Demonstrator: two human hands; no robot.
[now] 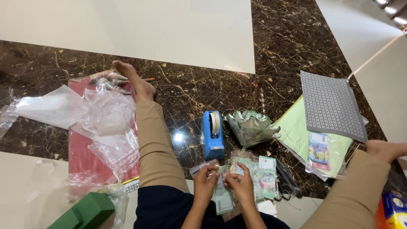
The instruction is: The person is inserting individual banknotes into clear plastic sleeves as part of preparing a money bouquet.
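Note:
Seated on the floor with legs spread, I hold a green banknote (222, 196) between both hands near the bottom middle of the view. My left hand (206, 183) pinches its upper left part together with a small clear plastic sleeve (203, 166). My right hand (240, 184) grips the note's right side. Several more green banknotes (260, 174) lie fanned on the floor just right of my hands. A blue tape dispenser (213, 134) stands beyond my hands.
Folded green-grey notes in wrap (251, 125) lie right of the dispenser. Black scissors (285, 182), light green paper (296, 133), a grey patterned sheet (330, 106) and a bundle of notes (319, 149) sit right. Clear plastic bags (106, 118), a red sheet (82, 157) and green foam block (87, 210) lie left.

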